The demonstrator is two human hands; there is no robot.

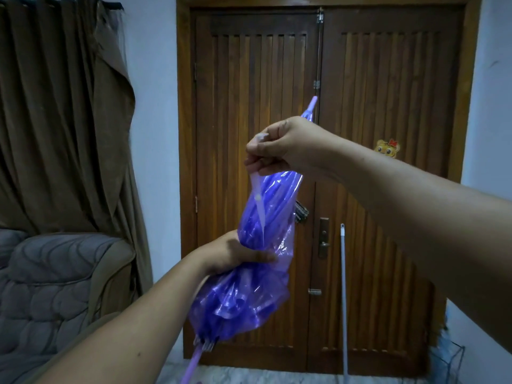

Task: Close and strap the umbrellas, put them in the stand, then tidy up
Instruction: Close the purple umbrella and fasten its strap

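A translucent purple umbrella [243,295] is folded and held slanted in front of me, its tip up near the door's middle seam and its lilac shaft running down to the bottom edge. My left hand [238,254] grips the bunched canopy around its middle. My right hand [273,146] is higher up and pinches the pale strap [257,195], which hangs from my fingers down over the canopy. A wire stand [450,361] shows at the bottom right corner by the wall.
A brown wooden double door [388,106] fills the view ahead, with a pale stick [343,300] leaning on it. A grey padded armchair [55,286] and brown curtains [61,120] stand to the left.
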